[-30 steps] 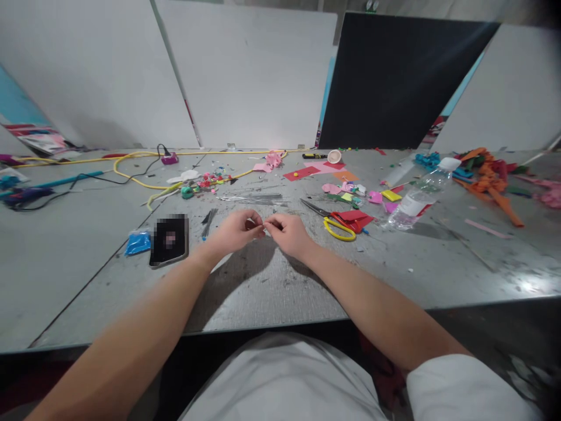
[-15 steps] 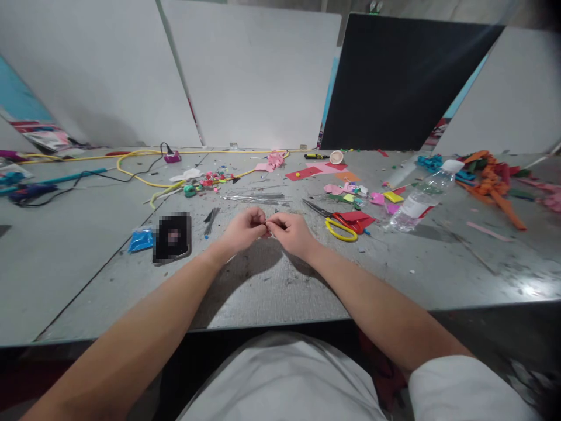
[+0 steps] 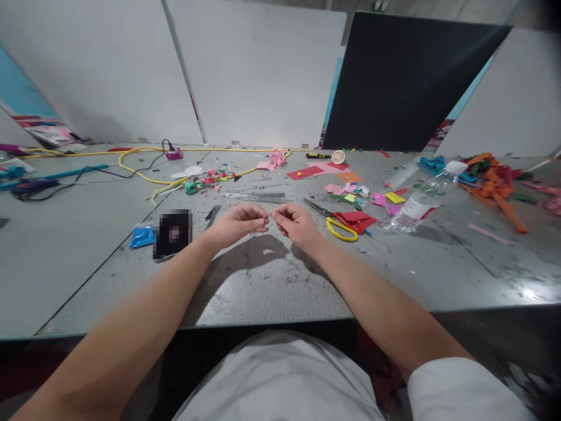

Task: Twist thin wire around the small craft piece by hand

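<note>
My left hand (image 3: 236,224) and my right hand (image 3: 297,222) are held close together just above the grey table (image 3: 263,286), fingertips nearly meeting. Between them they pinch a small thin light-coloured piece (image 3: 268,214); it is too small to tell what it is. A bundle of thin metal wires (image 3: 256,197) lies on the table just beyond my hands. Yellow-handled scissors (image 3: 335,221) lie to the right of my right hand, beside folded red paper (image 3: 355,219).
A phone (image 3: 172,233) and a blue packet (image 3: 141,236) lie to the left. A clear plastic bottle (image 3: 423,197) lies on its side at right. Coloured paper scraps (image 3: 350,190), orange strips (image 3: 495,184) and a yellow cable (image 3: 135,169) spread farther back. White and black boards stand behind.
My hands have lifted slightly and drawn a little apart, fingertips still holding the small piece. The view has shifted a bit.
</note>
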A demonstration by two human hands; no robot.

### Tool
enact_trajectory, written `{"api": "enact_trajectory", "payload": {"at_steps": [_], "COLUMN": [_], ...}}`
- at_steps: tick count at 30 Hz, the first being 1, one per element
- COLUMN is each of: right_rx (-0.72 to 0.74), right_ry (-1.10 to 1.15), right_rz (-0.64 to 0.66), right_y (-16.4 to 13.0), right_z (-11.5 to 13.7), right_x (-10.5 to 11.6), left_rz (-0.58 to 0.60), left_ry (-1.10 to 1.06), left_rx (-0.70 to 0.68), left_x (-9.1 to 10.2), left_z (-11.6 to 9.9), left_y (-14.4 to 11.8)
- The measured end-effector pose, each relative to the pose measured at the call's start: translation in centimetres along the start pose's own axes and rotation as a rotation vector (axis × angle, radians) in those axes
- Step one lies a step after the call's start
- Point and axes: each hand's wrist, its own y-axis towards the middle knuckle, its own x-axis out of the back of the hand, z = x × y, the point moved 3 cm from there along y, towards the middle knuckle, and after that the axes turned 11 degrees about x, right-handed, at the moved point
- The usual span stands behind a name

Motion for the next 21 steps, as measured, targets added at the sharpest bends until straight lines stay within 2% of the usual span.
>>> {"api": "enact_trajectory", "payload": {"at_steps": [4,12,18,21], "right_rx": [-0.042,-0.076,-0.106,-0.15], "right_ry": [0.052,0.162,0.165,0.17], "right_rz": [-0.014,-0.041,-0.023,-0.014], "right_y": [-0.1,0.0,0.1,0.2], "right_z": [0.1,0.0,-0.3,-0.6], "right_x": [-0.3,-0.2,-0.3,-0.4], "left_rz": [-0.048,-0.076,0.025,0.026], "left_ry": [0.04,0.089,-0.02,0.01], "left_rx": [-0.064,-0.009,0.025,0.037], "left_x": [0.4,0.6,-0.4,-0.5], "left_z": [0.1,0.3,0.0,0.0], "left_y": [0.3,0.0,-0.3,-0.3]}}
